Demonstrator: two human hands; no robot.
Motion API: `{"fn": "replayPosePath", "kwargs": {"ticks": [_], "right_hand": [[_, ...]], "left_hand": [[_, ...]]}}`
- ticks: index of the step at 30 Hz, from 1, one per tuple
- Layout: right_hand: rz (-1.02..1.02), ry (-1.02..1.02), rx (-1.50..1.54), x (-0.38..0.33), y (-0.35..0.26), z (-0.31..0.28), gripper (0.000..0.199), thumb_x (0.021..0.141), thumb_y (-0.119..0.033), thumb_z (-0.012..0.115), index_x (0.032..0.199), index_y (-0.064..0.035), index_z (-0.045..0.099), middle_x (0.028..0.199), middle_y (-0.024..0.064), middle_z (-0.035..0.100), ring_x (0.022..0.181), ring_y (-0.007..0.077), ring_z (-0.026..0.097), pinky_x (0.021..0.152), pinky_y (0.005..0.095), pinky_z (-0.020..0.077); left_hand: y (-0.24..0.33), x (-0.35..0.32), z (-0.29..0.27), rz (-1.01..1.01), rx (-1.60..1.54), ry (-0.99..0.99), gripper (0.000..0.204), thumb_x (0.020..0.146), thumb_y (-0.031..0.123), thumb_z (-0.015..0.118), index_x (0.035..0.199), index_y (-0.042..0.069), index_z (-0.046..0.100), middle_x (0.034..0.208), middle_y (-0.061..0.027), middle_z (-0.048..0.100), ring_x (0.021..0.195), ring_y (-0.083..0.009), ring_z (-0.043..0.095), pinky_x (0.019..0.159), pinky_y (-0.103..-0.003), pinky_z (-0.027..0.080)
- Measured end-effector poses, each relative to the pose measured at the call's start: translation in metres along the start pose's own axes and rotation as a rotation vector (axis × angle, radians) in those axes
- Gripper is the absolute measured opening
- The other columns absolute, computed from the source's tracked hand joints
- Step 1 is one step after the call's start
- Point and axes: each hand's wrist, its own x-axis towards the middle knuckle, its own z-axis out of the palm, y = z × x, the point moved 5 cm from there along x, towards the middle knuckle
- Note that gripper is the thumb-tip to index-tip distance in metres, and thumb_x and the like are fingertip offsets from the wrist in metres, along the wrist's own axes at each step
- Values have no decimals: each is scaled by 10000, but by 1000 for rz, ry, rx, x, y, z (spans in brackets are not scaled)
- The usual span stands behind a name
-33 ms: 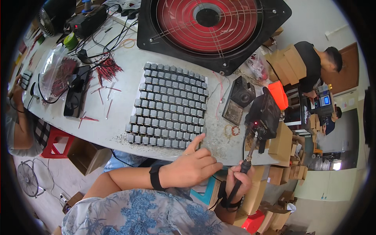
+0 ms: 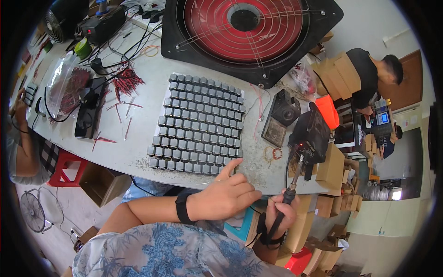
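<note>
Black-handled soldering iron (image 2: 290,196) is clamped in the R hand (image 2: 282,211), fingers closed round its grip just off the table's front edge, R side. Metal end points up at the soldering station (image 2: 310,134); can't tell if they touch. L hand (image 2: 224,198), over the front edge, has one finger out, apart from the rest, which curl in; can't tell if they hold anything. That fingertip is at the near R corner of the grey metal-cased parts (image 2: 200,122), set in rows mid-table (image 2: 131,150) nr the front edge; contact unclear.

Vs. the prev frame, hardly any change: hands, iron & rows all sit abt the same, so work is prob. at a brief pause.

Further out: black stand (image 2: 288,108) twd the table's R edge, w/ orange item (image 2: 327,113) behind the station. Big red fan (image 2: 244,21) at the far edge. Red wires (image 2: 128,82), power strip (image 2: 90,108) & clear bag (image 2: 62,87) twd the L end, nr a co-worker's hand (image 2: 20,105).
</note>
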Motion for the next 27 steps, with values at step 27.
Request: {"fn": "replayPosePath", "kwargs": {"ticks": [27], "right_hand": [[-113, -31, 10, -25, -5, -8, 363, 709, -41, 705, 1027, -91, 537, 803, 80, 590, 723, 273, 567, 640, 384, 475]], "left_hand": [[-16, 24, -16, -60, 37, 403, 223, 604, 10, 733, 777, 94, 621, 617, 8, 444, 583, -189, 445, 714, -373, 383]]}}
